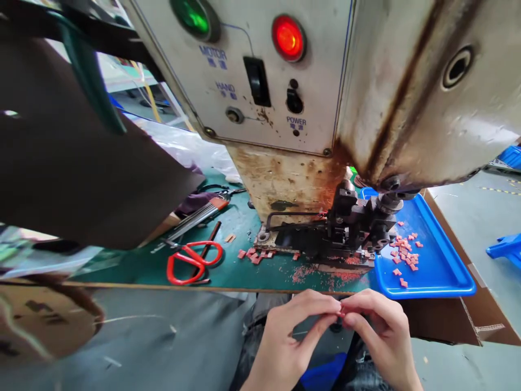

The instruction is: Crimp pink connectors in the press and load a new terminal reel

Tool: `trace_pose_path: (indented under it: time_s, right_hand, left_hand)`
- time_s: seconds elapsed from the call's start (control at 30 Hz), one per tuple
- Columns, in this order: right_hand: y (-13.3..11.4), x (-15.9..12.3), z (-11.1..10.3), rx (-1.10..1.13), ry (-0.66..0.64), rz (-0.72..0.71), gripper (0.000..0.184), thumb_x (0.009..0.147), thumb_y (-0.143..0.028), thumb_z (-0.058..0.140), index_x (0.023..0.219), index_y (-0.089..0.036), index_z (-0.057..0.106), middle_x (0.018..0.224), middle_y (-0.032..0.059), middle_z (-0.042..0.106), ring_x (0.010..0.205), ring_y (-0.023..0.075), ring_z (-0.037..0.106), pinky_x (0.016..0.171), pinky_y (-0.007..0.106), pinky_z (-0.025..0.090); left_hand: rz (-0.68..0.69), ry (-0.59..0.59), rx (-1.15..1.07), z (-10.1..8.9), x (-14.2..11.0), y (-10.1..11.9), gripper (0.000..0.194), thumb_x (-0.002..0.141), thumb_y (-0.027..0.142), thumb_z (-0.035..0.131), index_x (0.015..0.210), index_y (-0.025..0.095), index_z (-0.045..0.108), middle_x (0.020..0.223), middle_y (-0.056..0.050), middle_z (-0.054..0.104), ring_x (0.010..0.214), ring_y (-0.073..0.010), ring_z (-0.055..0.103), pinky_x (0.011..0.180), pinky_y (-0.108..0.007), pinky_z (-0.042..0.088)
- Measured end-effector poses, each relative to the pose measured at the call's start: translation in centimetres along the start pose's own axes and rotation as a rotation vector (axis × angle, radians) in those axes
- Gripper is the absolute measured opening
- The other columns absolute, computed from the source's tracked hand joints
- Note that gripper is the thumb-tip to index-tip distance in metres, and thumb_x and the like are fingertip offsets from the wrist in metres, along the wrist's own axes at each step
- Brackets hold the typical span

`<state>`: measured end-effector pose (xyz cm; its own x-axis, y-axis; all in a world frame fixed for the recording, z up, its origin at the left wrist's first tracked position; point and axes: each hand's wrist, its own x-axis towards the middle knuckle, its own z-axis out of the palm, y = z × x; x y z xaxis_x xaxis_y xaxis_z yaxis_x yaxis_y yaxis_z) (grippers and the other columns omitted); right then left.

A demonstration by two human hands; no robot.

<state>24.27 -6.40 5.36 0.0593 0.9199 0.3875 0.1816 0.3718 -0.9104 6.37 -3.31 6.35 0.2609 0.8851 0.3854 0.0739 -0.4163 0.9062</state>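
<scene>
My left hand (287,339) and my right hand (378,328) meet fingertip to fingertip in front of the table's edge. Between their pinched thumbs and forefingers is a small red piece (342,313), mostly hidden by the fingers. Just beyond stands a press machine (293,184) with a dark metal tool head (352,222) over its base. Small red pieces (254,255) lie along the base's front edge, with red crumbs (309,273) scattered beside them. A blue tray (443,260) to the right holds several similar pieces (404,250).
Red-handled scissors (195,260), a bundle of hex keys (195,217) and pliers (228,191) lie on the green tabletop (142,271) at left. A dark sheet (81,146) hangs over the left side. Cardboard (443,323) sits under the tray. A red lamp (288,37) glows on the machine.
</scene>
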Motion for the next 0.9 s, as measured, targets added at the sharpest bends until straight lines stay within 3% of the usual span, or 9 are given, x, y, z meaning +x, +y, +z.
trace_pose_path:
  time_s: [0.07,0.17,0.4,0.73,0.9]
  right_hand:
    - [0.1,-0.2,0.1,0.057,-0.013,0.038,0.01,0.098,-0.024,0.071,0.094,-0.023,0.081,0.077,0.0034,0.079,0.061,0.0154,0.073,0.055,0.021,0.061]
    - [0.1,-0.4,0.3,0.06,0.005,-0.016,0.012,0.096,-0.017,0.072,0.097,-0.024,0.081,0.08,0.0033,0.08,0.065,0.0162,0.076,0.058,0.021,0.063]
    - [0.0,-0.1,0.3,-0.075,0.107,-0.185,0.016,0.093,-0.011,0.073,0.098,-0.024,0.081,0.082,0.0053,0.081,0.07,0.0188,0.078,0.063,0.025,0.065]
    - [1.1,0.2,0.1,-0.077,0.158,-0.194,0.002,0.093,-0.022,0.079,0.095,-0.023,0.08,0.078,0.0036,0.08,0.068,0.0172,0.077,0.063,0.023,0.065]
    - [1.4,0.5,0.0,-0.043,0.171,-0.132,0.011,0.091,-0.015,0.079,0.097,-0.024,0.081,0.082,0.0025,0.081,0.071,0.0162,0.076,0.063,0.021,0.064]
  left_hand:
    - [0.084,0.005,0.056,0.0,0.0,0.0,0.023,0.094,0.011,0.067,0.091,0.028,0.081,0.09,-0.002,0.084,0.079,-0.0182,0.081,0.073,-0.023,0.069]
    - [0.142,0.017,0.096,0.2,0.0,-0.2,0.022,0.092,0.009,0.071,0.091,0.028,0.081,0.099,-0.002,0.084,0.085,-0.0184,0.082,0.077,-0.023,0.069]
    - [0.111,0.106,0.072,1.1,0.0,-0.5,0.021,0.092,0.01,0.072,0.101,0.027,0.079,0.091,-0.001,0.084,0.078,-0.0178,0.081,0.072,-0.023,0.069]
    - [0.171,0.058,0.085,1.2,1.2,-0.5,0.022,0.09,0.003,0.069,0.089,0.024,0.078,0.086,0.0,0.082,0.075,-0.0149,0.08,0.074,-0.018,0.067]
    - [0.193,0.064,0.101,1.4,1.2,-1.2,0.021,0.092,0.004,0.069,0.092,0.023,0.076,0.089,0.001,0.083,0.076,-0.0134,0.08,0.076,-0.016,0.065]
